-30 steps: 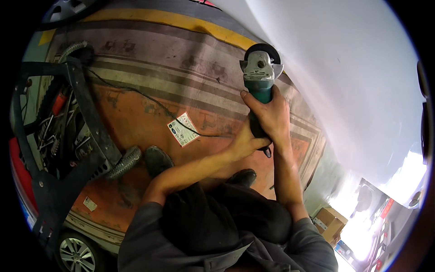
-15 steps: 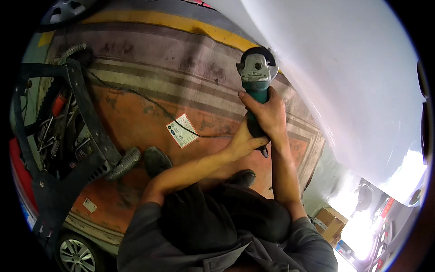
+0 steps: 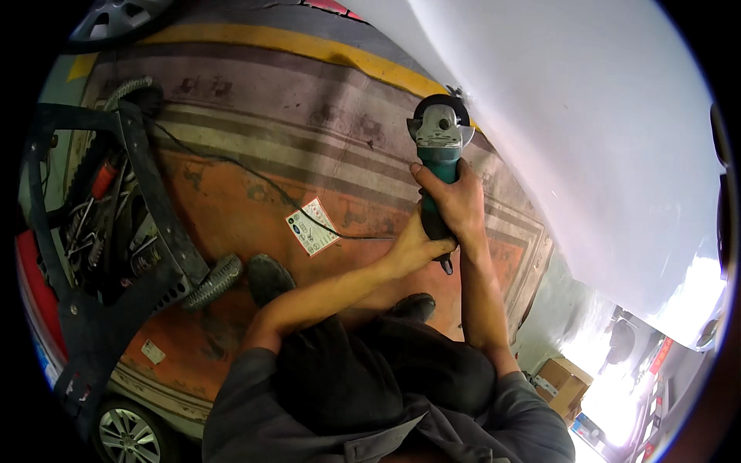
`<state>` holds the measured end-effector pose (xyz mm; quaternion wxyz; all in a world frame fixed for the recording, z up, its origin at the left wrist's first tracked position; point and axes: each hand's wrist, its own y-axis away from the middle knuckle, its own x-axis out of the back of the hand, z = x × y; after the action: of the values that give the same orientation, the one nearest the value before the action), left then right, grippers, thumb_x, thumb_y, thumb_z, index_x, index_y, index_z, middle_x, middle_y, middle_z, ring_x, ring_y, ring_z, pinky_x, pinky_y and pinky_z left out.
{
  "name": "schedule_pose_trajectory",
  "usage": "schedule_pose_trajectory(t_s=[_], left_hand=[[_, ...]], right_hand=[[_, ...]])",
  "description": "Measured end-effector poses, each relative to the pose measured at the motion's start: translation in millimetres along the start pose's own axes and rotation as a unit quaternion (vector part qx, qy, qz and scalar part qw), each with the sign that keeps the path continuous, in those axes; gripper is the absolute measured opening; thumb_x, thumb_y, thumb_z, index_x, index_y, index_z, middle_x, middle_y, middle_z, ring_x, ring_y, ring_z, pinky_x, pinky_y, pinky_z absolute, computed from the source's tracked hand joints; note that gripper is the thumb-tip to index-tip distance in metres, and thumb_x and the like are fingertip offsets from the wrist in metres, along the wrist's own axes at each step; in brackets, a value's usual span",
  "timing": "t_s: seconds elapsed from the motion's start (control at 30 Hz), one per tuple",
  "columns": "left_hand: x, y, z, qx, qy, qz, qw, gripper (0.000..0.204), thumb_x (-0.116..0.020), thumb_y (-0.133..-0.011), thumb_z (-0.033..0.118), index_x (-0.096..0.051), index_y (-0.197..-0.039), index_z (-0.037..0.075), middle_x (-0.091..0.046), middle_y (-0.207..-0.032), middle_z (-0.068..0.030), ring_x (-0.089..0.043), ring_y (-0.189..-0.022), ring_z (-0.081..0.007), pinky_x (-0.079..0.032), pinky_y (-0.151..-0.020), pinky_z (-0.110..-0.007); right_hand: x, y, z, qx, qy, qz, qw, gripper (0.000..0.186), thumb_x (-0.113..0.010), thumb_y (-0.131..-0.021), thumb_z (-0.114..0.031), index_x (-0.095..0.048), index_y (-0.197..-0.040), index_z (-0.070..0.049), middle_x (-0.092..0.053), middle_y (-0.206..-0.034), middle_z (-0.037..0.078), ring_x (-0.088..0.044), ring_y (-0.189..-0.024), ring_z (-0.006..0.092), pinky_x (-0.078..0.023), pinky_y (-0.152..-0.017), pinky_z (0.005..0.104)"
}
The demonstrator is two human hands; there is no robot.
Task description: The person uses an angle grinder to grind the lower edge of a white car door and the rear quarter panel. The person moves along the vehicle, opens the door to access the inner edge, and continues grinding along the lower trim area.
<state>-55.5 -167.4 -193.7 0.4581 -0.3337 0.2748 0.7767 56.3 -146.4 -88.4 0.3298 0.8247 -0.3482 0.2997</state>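
Together, forearms [image 3: 332, 295] stretch forward, right hand [image 3: 461, 202] wrapped around the green angle grinder [image 3: 441, 158], left hand [image 3: 417, 244] gripping its rear, above the carpet [image 3: 231, 208]. A white panel [image 3: 587, 154] slopes near the disc [image 3: 444, 102]; a cord [image 3: 367, 238] trails over the carpet toward a black frame [image 3: 160, 193].

An angle grinder [image 3: 441, 158] hangs over a floor mat [image 3: 212, 197], between tools [image 3: 103, 179] inside a frame [image 3: 158, 193] at left and a panel [image 3: 602, 162] at right; a cord [image 3: 255, 171] crosses a card [image 3: 306, 230].

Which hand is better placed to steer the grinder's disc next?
Right, probably: the right hand grips the grinder nearer its disc, while the left hand holds the black rear end.
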Motion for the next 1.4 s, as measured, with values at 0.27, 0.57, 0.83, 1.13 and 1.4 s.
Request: schedule_pose_trajectory(t_s=[0.27,0.57,0.83,1.13,1.4], left_hand=[[-4,3,8,0.003,0.002,-0.006,1.000,0.067,-0.084,-0.089,0.013,-0.043,-0.140,0.001,-0.069,-0.105,-0.0107,-0.073,-0.084,-0.0184,-0.062,-0.067,-0.034],[-5,1,10,0.031,0.012,-0.011,0.999,0.065,-0.081,-0.086,0.008,-0.044,-0.139,-0.001,-0.069,-0.103,-0.0110,-0.073,-0.084,-0.0188,-0.062,-0.069,-0.034],[4,0,-5,-0.007,-0.026,-0.002,1.000,0.066,-0.082,-0.086,0.009,-0.044,-0.140,0.000,-0.069,-0.104,-0.0115,-0.073,-0.089,-0.0186,-0.062,-0.074,-0.035],[-1,4,-1,-0.017,-0.027,0.001,1.000,0.067,-0.082,-0.087,0.006,-0.043,-0.141,-0.001,-0.069,-0.103,-0.0136,-0.074,-0.084,-0.0213,-0.063,-0.072,-0.037],[-7,6,7,-0.035,-0.034,-0.011,0.999,0.066,-0.079,-0.087,0.001,-0.041,-0.141,-0.001,-0.070,-0.103,-0.0147,-0.075,-0.080,-0.0224,-0.063,-0.068,-0.036]], right_hand=[[1,1,5,0.002,-0.013,0.002,1.000,0.066,-0.089,-0.081,-0.048,-0.072,-0.110,0.008,-0.078,-0.095,0.027,-0.079,-0.093,0.0405,-0.059,-0.088,0.0476],[4,5,1,0.010,-0.004,0.013,1.000,0.066,-0.089,-0.081,-0.049,-0.072,-0.112,0.008,-0.078,-0.096,0.029,-0.079,-0.094,0.0419,-0.059,-0.088,0.0482],[0,3,-2,0.021,0.004,0.021,1.000,0.067,-0.089,-0.082,-0.049,-0.072,-0.115,0.007,-0.079,-0.098,0.028,-0.079,-0.096,0.0412,-0.059,-0.089,0.0478],[2,9,-2,0.009,-0.015,0.024,1.000,0.066,-0.089,-0.081,-0.049,-0.073,-0.113,0.007,-0.079,-0.100,0.027,-0.079,-0.098,0.0408,-0.059,-0.090,0.0473],[2,10,5,0.007,0.005,0.025,1.000,0.065,-0.089,-0.081,-0.048,-0.072,-0.112,0.006,-0.078,-0.098,0.027,-0.079,-0.096,0.0417,-0.059,-0.089,0.0488]])
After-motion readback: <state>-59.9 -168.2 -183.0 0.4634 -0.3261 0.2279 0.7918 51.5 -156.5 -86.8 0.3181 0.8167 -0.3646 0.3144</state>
